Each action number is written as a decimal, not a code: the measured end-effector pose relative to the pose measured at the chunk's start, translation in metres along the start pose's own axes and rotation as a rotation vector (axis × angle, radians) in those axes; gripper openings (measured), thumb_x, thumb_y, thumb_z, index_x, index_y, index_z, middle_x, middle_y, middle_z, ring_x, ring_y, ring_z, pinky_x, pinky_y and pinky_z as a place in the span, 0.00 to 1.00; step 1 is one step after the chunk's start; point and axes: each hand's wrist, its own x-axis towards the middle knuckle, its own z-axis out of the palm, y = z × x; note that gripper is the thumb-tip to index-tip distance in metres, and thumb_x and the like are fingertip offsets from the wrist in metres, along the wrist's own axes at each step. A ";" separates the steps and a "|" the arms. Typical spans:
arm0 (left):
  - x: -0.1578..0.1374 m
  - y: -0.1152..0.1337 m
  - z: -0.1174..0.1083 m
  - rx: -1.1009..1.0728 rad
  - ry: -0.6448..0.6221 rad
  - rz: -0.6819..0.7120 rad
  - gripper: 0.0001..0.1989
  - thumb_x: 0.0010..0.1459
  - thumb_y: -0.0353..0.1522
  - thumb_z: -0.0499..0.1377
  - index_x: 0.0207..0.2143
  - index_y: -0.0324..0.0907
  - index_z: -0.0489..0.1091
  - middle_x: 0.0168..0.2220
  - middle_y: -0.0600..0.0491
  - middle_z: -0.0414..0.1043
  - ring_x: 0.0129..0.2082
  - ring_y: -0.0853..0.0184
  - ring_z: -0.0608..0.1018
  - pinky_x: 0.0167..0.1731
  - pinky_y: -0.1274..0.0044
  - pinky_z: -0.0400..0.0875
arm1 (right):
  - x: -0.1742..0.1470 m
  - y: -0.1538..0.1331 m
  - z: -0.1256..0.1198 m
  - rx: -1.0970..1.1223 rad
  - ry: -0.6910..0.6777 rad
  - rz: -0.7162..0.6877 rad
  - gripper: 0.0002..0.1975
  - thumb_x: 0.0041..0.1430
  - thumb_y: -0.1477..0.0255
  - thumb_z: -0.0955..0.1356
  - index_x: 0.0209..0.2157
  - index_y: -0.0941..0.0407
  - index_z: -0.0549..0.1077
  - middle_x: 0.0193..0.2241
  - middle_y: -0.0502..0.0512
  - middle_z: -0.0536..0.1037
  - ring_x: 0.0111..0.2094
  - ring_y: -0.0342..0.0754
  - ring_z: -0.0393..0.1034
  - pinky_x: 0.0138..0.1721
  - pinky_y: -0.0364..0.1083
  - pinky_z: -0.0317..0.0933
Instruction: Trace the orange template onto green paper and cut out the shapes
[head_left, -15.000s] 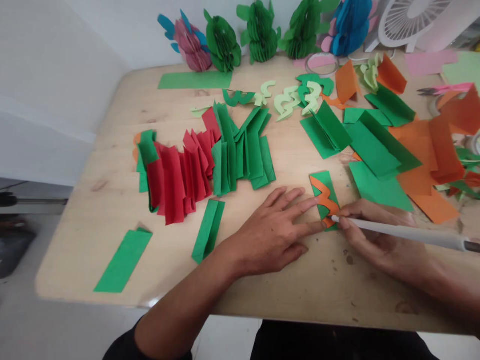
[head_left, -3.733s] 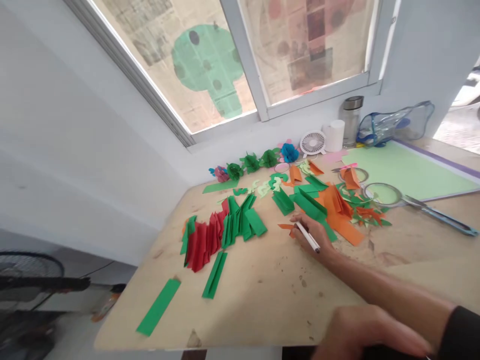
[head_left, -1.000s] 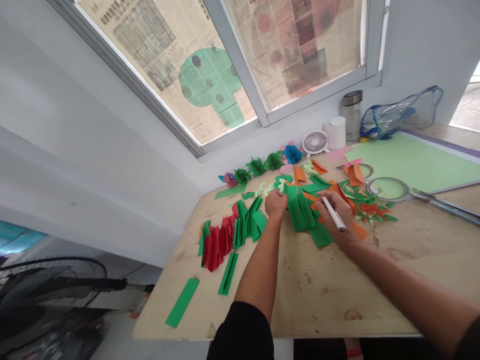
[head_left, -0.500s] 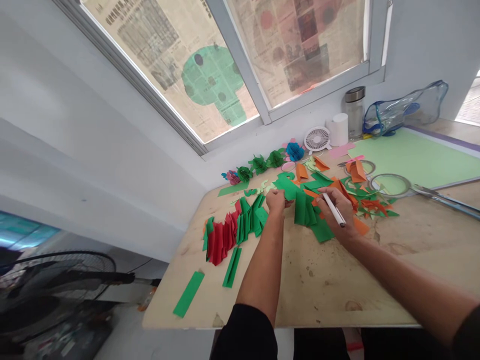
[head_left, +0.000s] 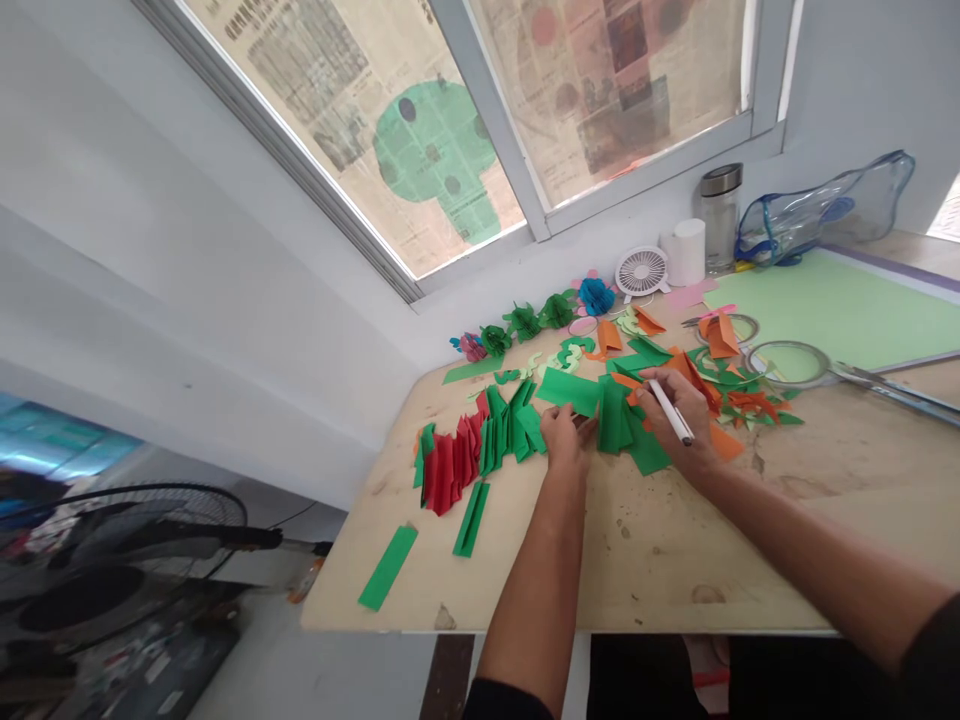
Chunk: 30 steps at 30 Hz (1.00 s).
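Observation:
My left hand [head_left: 568, 437], its fingers closed, is at the near edge of a folded green paper [head_left: 568, 390] and seems to pinch it; the fingertips are partly hidden. My right hand [head_left: 679, 415] is closed around a white pen [head_left: 670, 410], which lies slanted across the fingers. An orange paper strip [head_left: 626, 382] pokes out by the right fingertips; I cannot tell whether they grip it. Between the hands stand folded green papers [head_left: 614, 415], with another green piece [head_left: 649, 452] flat below them.
Pleated red papers [head_left: 452, 462] and green ones [head_left: 501, 430] stand at left. Loose green strips [head_left: 388, 567] lie nearer the edge. At right are scissors [head_left: 892, 390], tape rolls [head_left: 787, 362] and paper scraps. A small white fan [head_left: 643, 273] and a glass bottle [head_left: 720, 220] line the wall.
My left hand has come nearer the table's front edge and a little right, and the green paper beside it now lies more openly in view. The right hand still holds the pen.

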 end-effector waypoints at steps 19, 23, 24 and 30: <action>-0.072 -0.013 -0.024 -0.095 -0.073 0.205 0.09 0.48 0.35 0.57 0.28 0.43 0.58 0.31 0.54 0.69 0.29 0.70 0.75 0.34 0.73 0.74 | -0.003 0.002 0.001 -0.031 -0.033 -0.040 0.12 0.51 0.63 0.68 0.36 0.55 0.72 0.25 0.51 0.73 0.24 0.47 0.67 0.23 0.45 0.62; -0.079 -0.003 -0.062 0.153 -0.083 0.297 0.10 0.46 0.35 0.60 0.25 0.43 0.59 0.23 0.59 0.64 0.22 0.72 0.71 0.24 0.79 0.67 | -0.002 -0.001 -0.001 -0.043 -0.021 -0.045 0.11 0.51 0.64 0.68 0.35 0.55 0.72 0.24 0.51 0.73 0.23 0.47 0.66 0.21 0.44 0.60; -0.081 -0.001 -0.072 0.227 -0.093 0.315 0.10 0.46 0.34 0.61 0.24 0.43 0.60 0.20 0.60 0.62 0.20 0.73 0.68 0.22 0.80 0.64 | -0.002 -0.002 -0.001 -0.046 -0.020 -0.047 0.11 0.51 0.65 0.68 0.35 0.55 0.72 0.23 0.51 0.73 0.23 0.47 0.66 0.21 0.44 0.60; -0.107 0.005 -0.105 0.576 -0.157 0.362 0.12 0.44 0.30 0.64 0.17 0.43 0.62 0.15 0.60 0.61 0.16 0.73 0.61 0.20 0.79 0.53 | -0.002 -0.002 0.001 -0.067 -0.017 -0.079 0.11 0.50 0.65 0.68 0.35 0.56 0.72 0.24 0.51 0.73 0.23 0.48 0.66 0.24 0.47 0.62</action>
